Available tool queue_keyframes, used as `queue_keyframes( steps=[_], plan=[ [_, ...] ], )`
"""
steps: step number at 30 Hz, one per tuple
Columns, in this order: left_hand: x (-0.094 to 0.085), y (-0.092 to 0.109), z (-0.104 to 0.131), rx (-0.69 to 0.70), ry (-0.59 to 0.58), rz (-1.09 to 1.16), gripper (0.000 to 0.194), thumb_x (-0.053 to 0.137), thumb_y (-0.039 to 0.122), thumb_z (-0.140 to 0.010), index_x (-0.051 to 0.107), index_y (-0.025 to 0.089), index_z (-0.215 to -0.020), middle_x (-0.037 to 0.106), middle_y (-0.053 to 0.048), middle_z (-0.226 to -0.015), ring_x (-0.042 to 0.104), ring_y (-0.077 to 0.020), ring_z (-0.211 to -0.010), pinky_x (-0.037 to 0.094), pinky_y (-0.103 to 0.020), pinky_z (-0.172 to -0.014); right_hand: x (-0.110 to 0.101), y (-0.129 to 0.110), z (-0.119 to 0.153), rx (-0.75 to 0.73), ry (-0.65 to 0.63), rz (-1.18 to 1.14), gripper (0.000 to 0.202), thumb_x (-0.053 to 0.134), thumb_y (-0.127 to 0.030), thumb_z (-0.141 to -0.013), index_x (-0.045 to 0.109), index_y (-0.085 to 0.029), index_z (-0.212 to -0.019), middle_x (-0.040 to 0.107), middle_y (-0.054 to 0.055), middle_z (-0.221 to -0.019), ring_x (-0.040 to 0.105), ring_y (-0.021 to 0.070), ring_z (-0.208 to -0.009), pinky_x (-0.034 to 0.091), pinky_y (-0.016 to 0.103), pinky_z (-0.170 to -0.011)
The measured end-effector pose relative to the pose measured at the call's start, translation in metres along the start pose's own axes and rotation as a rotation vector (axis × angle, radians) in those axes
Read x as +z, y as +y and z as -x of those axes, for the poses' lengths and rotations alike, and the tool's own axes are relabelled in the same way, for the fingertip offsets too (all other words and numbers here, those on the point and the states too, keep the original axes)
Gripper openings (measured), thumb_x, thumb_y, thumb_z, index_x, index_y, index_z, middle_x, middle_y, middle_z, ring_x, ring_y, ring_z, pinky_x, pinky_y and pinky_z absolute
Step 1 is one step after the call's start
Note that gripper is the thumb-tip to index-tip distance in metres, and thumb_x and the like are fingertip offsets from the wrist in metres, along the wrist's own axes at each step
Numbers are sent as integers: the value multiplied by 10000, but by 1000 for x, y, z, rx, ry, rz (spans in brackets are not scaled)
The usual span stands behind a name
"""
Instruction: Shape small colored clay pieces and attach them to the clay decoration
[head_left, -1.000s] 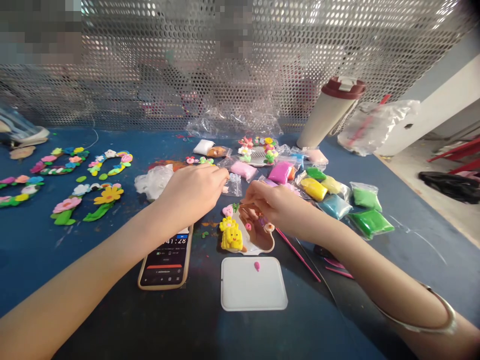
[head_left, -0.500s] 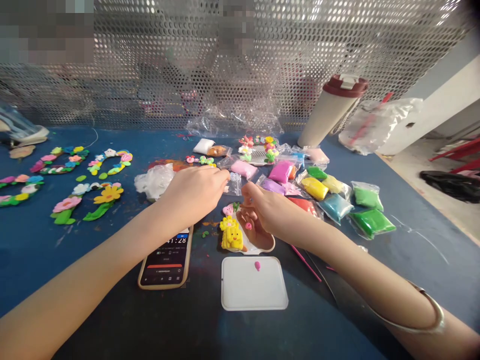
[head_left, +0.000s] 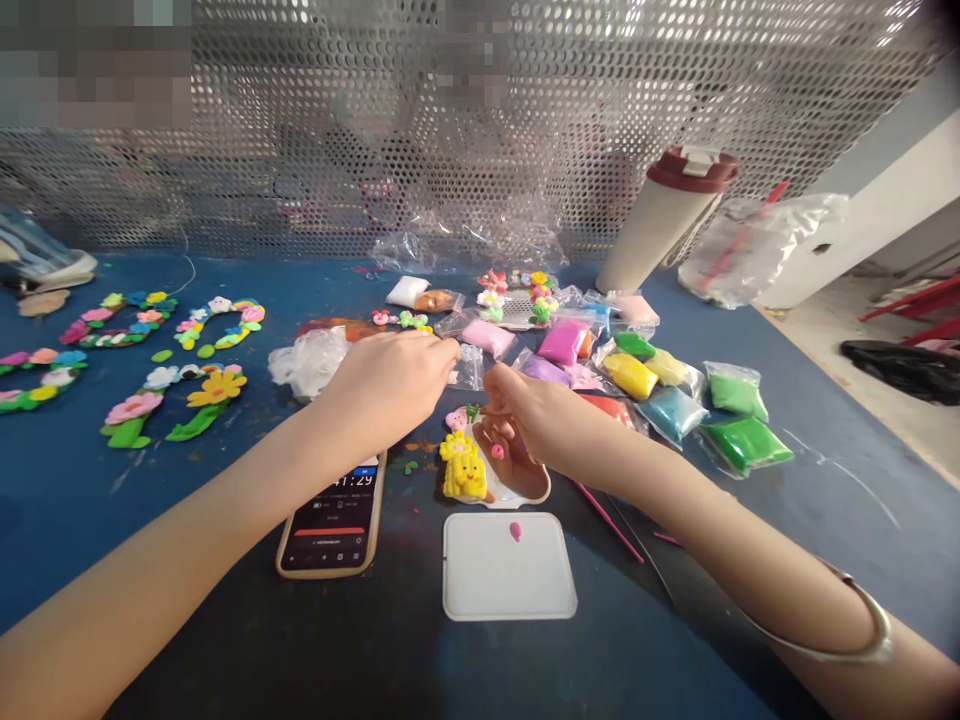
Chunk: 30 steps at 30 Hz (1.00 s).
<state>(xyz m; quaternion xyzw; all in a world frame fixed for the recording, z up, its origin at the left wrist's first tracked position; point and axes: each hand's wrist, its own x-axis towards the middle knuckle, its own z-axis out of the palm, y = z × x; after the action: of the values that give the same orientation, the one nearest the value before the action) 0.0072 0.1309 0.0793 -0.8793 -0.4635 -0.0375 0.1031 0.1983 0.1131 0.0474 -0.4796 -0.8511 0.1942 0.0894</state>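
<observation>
My left hand (head_left: 401, 375) is closed, fingers bent down beside a small clear plastic bag (head_left: 471, 370); whatever its fingertips hold is hidden. Facing it, my right hand (head_left: 529, 405) is pinched, thumb and forefinger together, over a small mirror (head_left: 529, 492). Anything in that pinch is too small to make out. The mirror reflects the right hand. On its left side sit a yellow smiling clay figure (head_left: 466, 475), a yellow clay flower (head_left: 456, 446) and a pink clay piece (head_left: 456, 420). A white board (head_left: 510, 580) in front carries a small magenta clay piece (head_left: 515, 532).
A phone (head_left: 330, 535) lies under my left forearm. Several bags of coloured clay (head_left: 630, 376) spread to the right. A tumbler (head_left: 667, 220) and a plastic bag with a straw (head_left: 757, 250) stand behind. Clay-decorated frames (head_left: 180, 400) lie left; a perforated metal panel (head_left: 315, 150) closes the back.
Both hands hold nearly the same pose and place. The phone's clock has moved on by one second.
</observation>
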Motion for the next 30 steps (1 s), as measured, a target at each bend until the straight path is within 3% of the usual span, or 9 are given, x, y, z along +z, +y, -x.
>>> queue_keyframes(
  steps=[4,9,12,19,25,30],
  plan=[
    [0,0,0,9,4,-4,273,389,190,-941,659,155,-937,728,-81,-893,682,-241,-846,433,-316,-647,-6,-5,3,-9,-50,-18,181,422,-33,-800,494,-153,-915,654,91,-800,547,144,-577,348,238,-473],
    [0,1,1,4,9,-7,286,393,189,-936,672,158,-990,732,-85,-884,679,-226,-841,434,-303,-648,-11,-1,2,-21,-32,-68,430,411,-8,-788,431,-110,-1206,692,107,-951,611,138,-637,425,229,-528],
    [0,1,1,-4,6,-3,289,401,188,-935,675,164,-1025,734,-88,-910,680,-238,-858,435,-313,-652,-10,3,1,-24,0,-76,451,387,-15,-809,412,-89,-1253,703,102,-959,641,147,-698,442,226,-558],
    [-1,1,1,-4,-15,4,276,410,187,-940,676,155,-1005,735,-92,-917,684,-252,-858,435,-324,-652,-7,7,-2,-12,70,35,394,421,-52,-820,509,-91,-1202,711,124,-925,650,212,-778,445,287,-628],
    [0,0,1,5,-10,-1,280,400,189,-937,674,150,-978,735,-95,-914,683,-253,-846,434,-331,-646,-7,1,-1,-91,27,149,255,420,-106,-872,667,-130,-932,705,113,-853,609,248,-830,405,379,-806],
    [1,0,1,12,2,-8,282,399,190,-934,674,154,-983,734,-90,-890,682,-235,-828,435,-315,-645,-6,-3,2,-133,-17,186,261,439,-40,-831,678,-137,-870,685,89,-767,590,251,-834,393,342,-740]
  ],
)
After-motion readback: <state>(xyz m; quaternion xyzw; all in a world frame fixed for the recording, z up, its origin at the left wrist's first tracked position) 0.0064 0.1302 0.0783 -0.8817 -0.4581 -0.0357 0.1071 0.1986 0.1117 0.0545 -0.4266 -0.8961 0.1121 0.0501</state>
